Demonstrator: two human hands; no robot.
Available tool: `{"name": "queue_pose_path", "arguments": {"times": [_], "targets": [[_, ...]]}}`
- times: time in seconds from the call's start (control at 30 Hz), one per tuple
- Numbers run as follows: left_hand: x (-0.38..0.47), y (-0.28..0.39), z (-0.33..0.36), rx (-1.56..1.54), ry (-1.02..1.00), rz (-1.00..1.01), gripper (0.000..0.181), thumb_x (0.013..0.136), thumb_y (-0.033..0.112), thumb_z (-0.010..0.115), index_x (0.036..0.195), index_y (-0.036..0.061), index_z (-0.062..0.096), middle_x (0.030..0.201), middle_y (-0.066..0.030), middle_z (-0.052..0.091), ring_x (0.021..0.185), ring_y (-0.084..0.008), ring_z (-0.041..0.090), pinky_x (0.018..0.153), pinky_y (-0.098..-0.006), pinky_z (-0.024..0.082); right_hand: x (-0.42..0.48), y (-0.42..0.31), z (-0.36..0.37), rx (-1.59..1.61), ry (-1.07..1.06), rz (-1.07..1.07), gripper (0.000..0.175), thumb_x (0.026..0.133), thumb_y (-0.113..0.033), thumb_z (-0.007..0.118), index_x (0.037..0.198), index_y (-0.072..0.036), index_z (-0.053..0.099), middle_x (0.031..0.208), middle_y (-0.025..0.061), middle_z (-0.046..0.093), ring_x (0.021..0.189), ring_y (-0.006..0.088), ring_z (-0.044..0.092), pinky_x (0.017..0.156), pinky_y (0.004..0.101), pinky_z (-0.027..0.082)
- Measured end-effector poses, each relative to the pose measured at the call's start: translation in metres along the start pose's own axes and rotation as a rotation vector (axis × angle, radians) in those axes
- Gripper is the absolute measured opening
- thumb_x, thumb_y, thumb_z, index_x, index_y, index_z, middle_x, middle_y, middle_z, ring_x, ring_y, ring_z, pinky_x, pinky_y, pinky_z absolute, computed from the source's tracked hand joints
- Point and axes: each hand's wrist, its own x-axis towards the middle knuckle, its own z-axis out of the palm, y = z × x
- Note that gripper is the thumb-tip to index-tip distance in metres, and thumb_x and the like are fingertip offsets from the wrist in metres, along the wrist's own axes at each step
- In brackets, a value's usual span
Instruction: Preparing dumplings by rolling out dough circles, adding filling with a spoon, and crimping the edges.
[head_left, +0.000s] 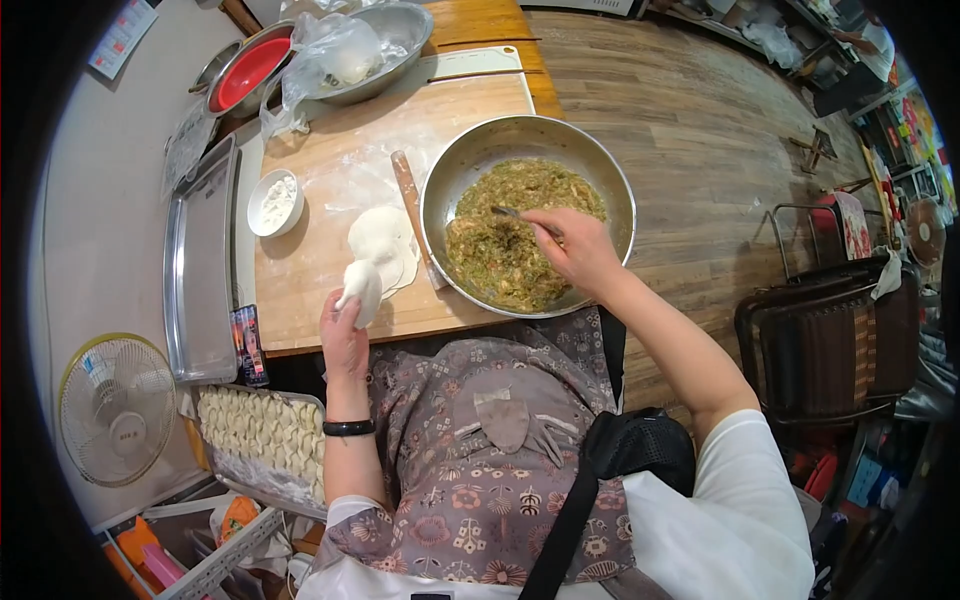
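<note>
A round dough wrapper (363, 289) lies in my left hand (346, 337), held near the front edge of the wooden board (300, 300). More flat wrappers (382, 244) overlap on the board just beyond it. My right hand (576, 246) grips a thin utensil (507, 212) whose tip is over the green, minced filling (525, 180) in a large metal bowl (622, 187). Between the wrappers and the bowl lies a wooden rolling pin (410, 202), its near end close to the bowl's rim. A white bowl of flour (276, 205) stands at the board's left.
An empty metal tray (202, 262) leans along the left side. Below it, a tray of folded dumplings (262, 435) sits beside a fan (118, 411). Metal bowls and a plastic bag (337, 52) stand at the back. A person (862, 64) is far off at upper right.
</note>
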Motion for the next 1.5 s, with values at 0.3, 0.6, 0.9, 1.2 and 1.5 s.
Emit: {"name": "queue_pose_path", "arguments": {"times": [0.3,0.6,0.9,1.2,1.5], "targets": [[-0.027,0.055,0.007,-0.614,-0.038,0.263,0.051,0.081,0.03,0.063,0.121,0.0012,0.049,0.128,-0.0146,0.048,0.122,-0.0315,0.042,0.106,-0.045,0.03,-0.046,-0.011,0.021,-0.065,-0.227,-0.253,0.017,0.078,-0.014,0.059,0.094,-0.008,0.06,0.078,0.0092,0.06,0.075,0.0269,0.059,0.064,0.0375,0.049],[-0.04,0.073,0.027,-0.721,-0.142,0.12,0.041,0.09,0.023,0.053,0.124,0.0008,0.046,0.131,-0.0147,0.045,0.123,-0.0303,0.042,0.104,-0.0451,0.034,-0.028,-0.014,0.021,-0.096,-0.314,-0.281,0.018,0.079,-0.013,0.059,0.096,-0.008,0.061,0.083,0.0088,0.062,0.078,0.0272,0.06,0.066,0.0379,0.049],[-0.06,0.084,0.036,-0.697,-0.236,-0.019,0.039,0.094,0.022,0.046,0.126,0.0004,0.043,0.13,-0.0142,0.046,0.122,-0.0294,0.042,0.103,-0.0447,0.034,-0.002,-0.011,0.013,-0.036,-0.118,-0.119,0.016,0.08,-0.012,0.056,0.093,-0.008,0.064,0.089,0.0101,0.064,0.08,0.0277,0.061,0.069,0.0384,0.049],[-0.077,0.088,0.034,-0.645,-0.157,-0.019,0.04,0.094,0.023,0.046,0.127,0.0004,0.043,0.128,-0.0142,0.047,0.12,-0.0288,0.044,0.103,-0.0452,0.034,0.011,0.001,0.02,-0.022,-0.155,-0.053,0.015,0.082,-0.015,0.055,0.093,-0.009,0.064,0.085,0.0103,0.064,0.08,0.0281,0.061,0.069,0.039,0.049],[-0.076,0.082,0.037,-0.642,-0.05,-0.055,0.041,0.093,0.023,0.047,0.127,0.0008,0.043,0.127,-0.0137,0.048,0.12,-0.0289,0.044,0.102,-0.0455,0.035,0.013,0.013,0.024,-0.034,-0.028,-0.023,0.018,0.082,-0.016,0.056,0.096,-0.011,0.064,0.088,0.0098,0.064,0.082,0.0284,0.061,0.072,0.0391,0.049]]}}
